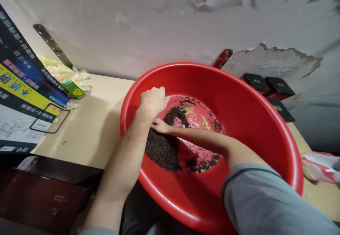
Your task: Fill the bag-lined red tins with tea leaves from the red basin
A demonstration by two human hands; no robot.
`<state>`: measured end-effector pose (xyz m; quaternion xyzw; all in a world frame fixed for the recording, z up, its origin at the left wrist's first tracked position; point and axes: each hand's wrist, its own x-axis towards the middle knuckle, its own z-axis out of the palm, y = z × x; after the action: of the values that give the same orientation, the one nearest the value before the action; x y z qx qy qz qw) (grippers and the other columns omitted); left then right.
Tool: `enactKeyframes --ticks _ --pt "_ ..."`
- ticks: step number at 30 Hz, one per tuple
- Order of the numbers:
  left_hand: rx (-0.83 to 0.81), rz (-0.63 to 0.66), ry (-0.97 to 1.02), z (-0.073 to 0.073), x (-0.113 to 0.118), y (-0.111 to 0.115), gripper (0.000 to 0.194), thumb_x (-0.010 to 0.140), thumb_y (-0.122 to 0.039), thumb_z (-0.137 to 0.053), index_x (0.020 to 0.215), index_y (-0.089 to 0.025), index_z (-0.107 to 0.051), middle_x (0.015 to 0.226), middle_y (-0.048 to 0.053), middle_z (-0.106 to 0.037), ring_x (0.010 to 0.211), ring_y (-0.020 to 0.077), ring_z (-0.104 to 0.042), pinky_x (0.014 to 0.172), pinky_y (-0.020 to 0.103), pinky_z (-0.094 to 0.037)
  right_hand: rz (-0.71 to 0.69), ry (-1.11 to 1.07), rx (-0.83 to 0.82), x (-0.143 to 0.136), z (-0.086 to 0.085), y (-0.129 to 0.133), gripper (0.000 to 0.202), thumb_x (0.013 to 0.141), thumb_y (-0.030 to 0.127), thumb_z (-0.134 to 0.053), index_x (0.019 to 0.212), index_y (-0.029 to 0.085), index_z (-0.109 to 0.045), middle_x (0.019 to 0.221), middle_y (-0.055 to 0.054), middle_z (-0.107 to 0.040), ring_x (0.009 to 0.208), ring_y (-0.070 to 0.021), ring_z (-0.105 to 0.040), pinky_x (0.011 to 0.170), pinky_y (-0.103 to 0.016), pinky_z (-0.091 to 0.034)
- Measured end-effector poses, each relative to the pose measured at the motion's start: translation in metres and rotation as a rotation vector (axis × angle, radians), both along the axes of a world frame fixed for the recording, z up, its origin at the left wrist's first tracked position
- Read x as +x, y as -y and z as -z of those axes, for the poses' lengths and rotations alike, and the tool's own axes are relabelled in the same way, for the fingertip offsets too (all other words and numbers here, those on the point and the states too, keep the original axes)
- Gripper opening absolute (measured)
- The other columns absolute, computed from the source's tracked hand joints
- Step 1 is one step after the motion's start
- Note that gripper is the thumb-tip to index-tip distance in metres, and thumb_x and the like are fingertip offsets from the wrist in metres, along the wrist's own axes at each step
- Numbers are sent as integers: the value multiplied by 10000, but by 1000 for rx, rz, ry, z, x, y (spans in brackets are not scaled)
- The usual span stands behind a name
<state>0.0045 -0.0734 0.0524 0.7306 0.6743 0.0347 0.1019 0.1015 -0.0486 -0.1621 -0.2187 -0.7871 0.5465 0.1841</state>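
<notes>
A large red basin (252, 129) holds a heap of dark brown loose material (163, 152) on its left side, with scattered bits across its floor. Over the basin's left inner wall is my left hand (154, 101), its fingers curled into a closed shape; what they hold, if anything, is hidden. My right hand (160, 125) reaches down to the upper edge of the dark heap, just below my left hand. Its fingertips are partly hidden, so its grip does not show.
The basin stands on a light wooden table (98, 121). At left are a large printed box (26, 93) and a small green box (73, 88). Several black-topped boxes (278, 86) lie behind the basin at right, and a red-and-white package (321, 166) sits at far right.
</notes>
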Motion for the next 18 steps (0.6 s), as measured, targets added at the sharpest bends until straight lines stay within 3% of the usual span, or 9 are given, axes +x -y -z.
enactKeyframes --ticks 2,4,5,7,8,10,12,14,18 --pt "-14 3 6 -1 -1 1 454 1027 -412 -500 1370 -130 -595 1241 171 -701 1165 318 -667 967 436 -537 -86 6 51 17 3 2 531 982 617 -506 806 174 -738 900 -43 -744 921 -230 -688 910 -384 -548" --pt "-13 12 18 -3 -1 2 463 1029 -420 -500 1378 -130 -591 1244 172 -700 1164 315 -666 967 434 -536 -1 27 183 51 1 -12 566 985 657 -431 906 214 -774 1022 -67 -770 1015 -233 -690 1002 -394 -512" --pt "-6 14 23 -3 0 2 466 1030 -421 -499 1382 -130 -588 1241 172 -701 1161 314 -667 964 434 -538 174 81 257 72 -1 -25 573 978 671 -418 988 223 -775 1092 -79 -767 1070 -240 -681 1047 -408 -488" --pt "7 15 21 -4 0 3 462 1032 -421 -497 1385 -137 -588 1227 167 -707 1147 312 -671 951 433 -543 734 197 353 118 -3 -55 662 904 767 -424 1061 219 -760 1171 -107 -751 1136 -270 -660 1081 -428 -469" --pt "8 21 17 -4 1 3 456 1032 -417 -499 1385 -144 -589 1222 164 -709 1139 312 -673 943 433 -546 863 225 360 139 -3 -71 743 894 789 -388 1130 178 -739 1239 -155 -721 1201 -303 -628 1114 -468 -435" --pt "6 61 21 -3 2 3 438 1031 -408 -507 1382 -161 -596 1231 155 -707 1134 313 -674 933 432 -550 991 258 352 170 2 -96 864 901 798 -294 1207 98 -697 1304 -231 -673 1249 -344 -599 1126 -517 -408" --pt "20 134 48 -2 4 3 431 1029 -400 -519 1389 -175 -592 1261 144 -697 1153 310 -664 942 428 -546 1025 275 333 185 11 -111 896 915 786 -230 1224 74 -677 1320 -246 -660 1262 -357 -589 1118 -534 -409" --pt "47 204 83 -1 5 2 438 1031 -394 -522 1406 -173 -577 1286 137 -687 1181 298 -648 974 419 -532 1013 288 311 182 19 -115 877 917 789 -229 1168 91 -696 1258 -217 -697 1219 -357 -611 1086 -521 -439" --pt "40 290 129 3 4 -1 433 1033 -363 -518 1410 -154 -569 1295 134 -685 1199 270 -636 1026 396 -502 909 287 241 145 29 -101 870 916 817 -226 987 110 -727 975 -145 -756 1022 -331 -677 966 -453 -518"
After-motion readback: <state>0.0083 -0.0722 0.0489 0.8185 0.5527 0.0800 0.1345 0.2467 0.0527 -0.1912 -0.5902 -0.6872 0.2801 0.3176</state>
